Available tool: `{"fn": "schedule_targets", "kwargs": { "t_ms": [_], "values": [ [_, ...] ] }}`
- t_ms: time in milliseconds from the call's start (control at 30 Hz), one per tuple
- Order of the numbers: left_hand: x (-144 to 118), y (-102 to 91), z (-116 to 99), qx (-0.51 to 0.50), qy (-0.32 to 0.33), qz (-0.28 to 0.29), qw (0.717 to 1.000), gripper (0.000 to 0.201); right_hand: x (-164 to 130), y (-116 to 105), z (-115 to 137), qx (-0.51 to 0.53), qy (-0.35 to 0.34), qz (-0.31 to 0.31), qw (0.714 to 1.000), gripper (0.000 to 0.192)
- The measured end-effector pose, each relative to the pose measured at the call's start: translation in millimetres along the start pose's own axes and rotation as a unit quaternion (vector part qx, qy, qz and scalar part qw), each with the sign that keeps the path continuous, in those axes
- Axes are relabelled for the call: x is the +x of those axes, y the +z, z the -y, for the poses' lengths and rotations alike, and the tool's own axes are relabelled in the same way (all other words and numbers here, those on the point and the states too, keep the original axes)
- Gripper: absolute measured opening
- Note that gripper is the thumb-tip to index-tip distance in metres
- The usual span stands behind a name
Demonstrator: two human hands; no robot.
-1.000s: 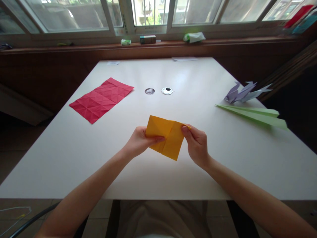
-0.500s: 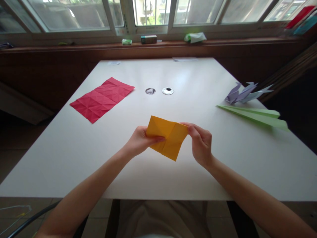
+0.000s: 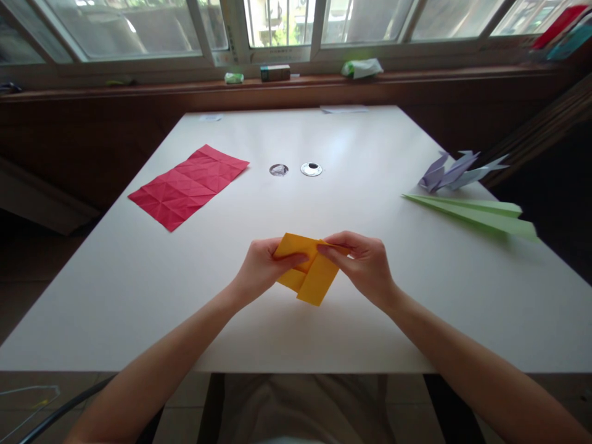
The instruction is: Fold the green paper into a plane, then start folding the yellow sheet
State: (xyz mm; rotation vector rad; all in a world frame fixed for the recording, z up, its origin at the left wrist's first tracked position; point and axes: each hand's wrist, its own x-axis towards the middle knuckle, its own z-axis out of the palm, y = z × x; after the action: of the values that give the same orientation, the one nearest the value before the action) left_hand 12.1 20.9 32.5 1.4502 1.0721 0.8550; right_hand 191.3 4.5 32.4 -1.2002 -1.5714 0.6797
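Note:
A folded sheet of yellow origami paper is held up over the near part of the white table. My left hand pinches its left side, thumb lying across the front face and the other fingers mostly hidden behind. On the upper right, my right hand is closed on the paper, its thumb pressing near the top middle. The right part of the sheet is bent over into a flap that slants down to the lower right. A gap shows between the layers beside my left thumb.
Creased red paper lies on the left. Two small round pieces, one silvery and one like an eye, are at the middle. To the right are a green paper plane and purple folded paper figures.
My right hand has moved left and inward, its thumb now on the front of the yellow paper. The paper's right side has been folded over into a flap.

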Motion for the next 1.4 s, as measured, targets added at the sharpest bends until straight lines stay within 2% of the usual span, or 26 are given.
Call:
{"fn": "schedule_targets", "kwargs": {
  "t_ms": [100,267,400,533,733,900,1033,1233,1400],
  "values": [
    [0,0.7,0,0.025,0.032,-0.013,0.999,0.023,0,0,0,0.017,0.005,0.006,1.000,0.009],
    [2,-1.4,4,0.012,0.073,0.021,0.997,0.020,0,-1,1,0.005,-0.019,0.023,1.000,0.006],
    [1,-1.8,4,0.051,0.098,0.001,0.994,0.021,-1,-1,3,-0.028,-0.049,0.009,0.998,0.005],
    [-3,-1.6,1,0.069,0.183,-0.022,0.980,0.016,-4,-2,5,-0.019,-0.116,-0.005,0.993,0.004],
    [-9,-3.6,0,0.089,0.280,0.003,0.956,0.020,-7,-4,5,-0.010,-0.243,-0.014,0.970,0.017],
    [-10,-3.6,0,0.114,0.359,0.011,0.926,0.026,-7,-5,8,-0.021,-0.291,-0.014,0.957,0.024],
    [-10,-3.1,0,0.119,0.367,0.004,0.923,0.024,-8,-5,8,-0.021,-0.280,-0.020,0.959,0.022],
    [-12,-1.1,1,0.146,0.330,-0.059,0.931,0.016,-10,-2,8,-0.002,-0.224,-0.016,0.975,0.013],
    [-14,1.0,1,0.151,0.312,-0.073,0.935,0.015,-10,0,9,0.011,-0.191,-0.010,0.981,0.011]
  ]
}}
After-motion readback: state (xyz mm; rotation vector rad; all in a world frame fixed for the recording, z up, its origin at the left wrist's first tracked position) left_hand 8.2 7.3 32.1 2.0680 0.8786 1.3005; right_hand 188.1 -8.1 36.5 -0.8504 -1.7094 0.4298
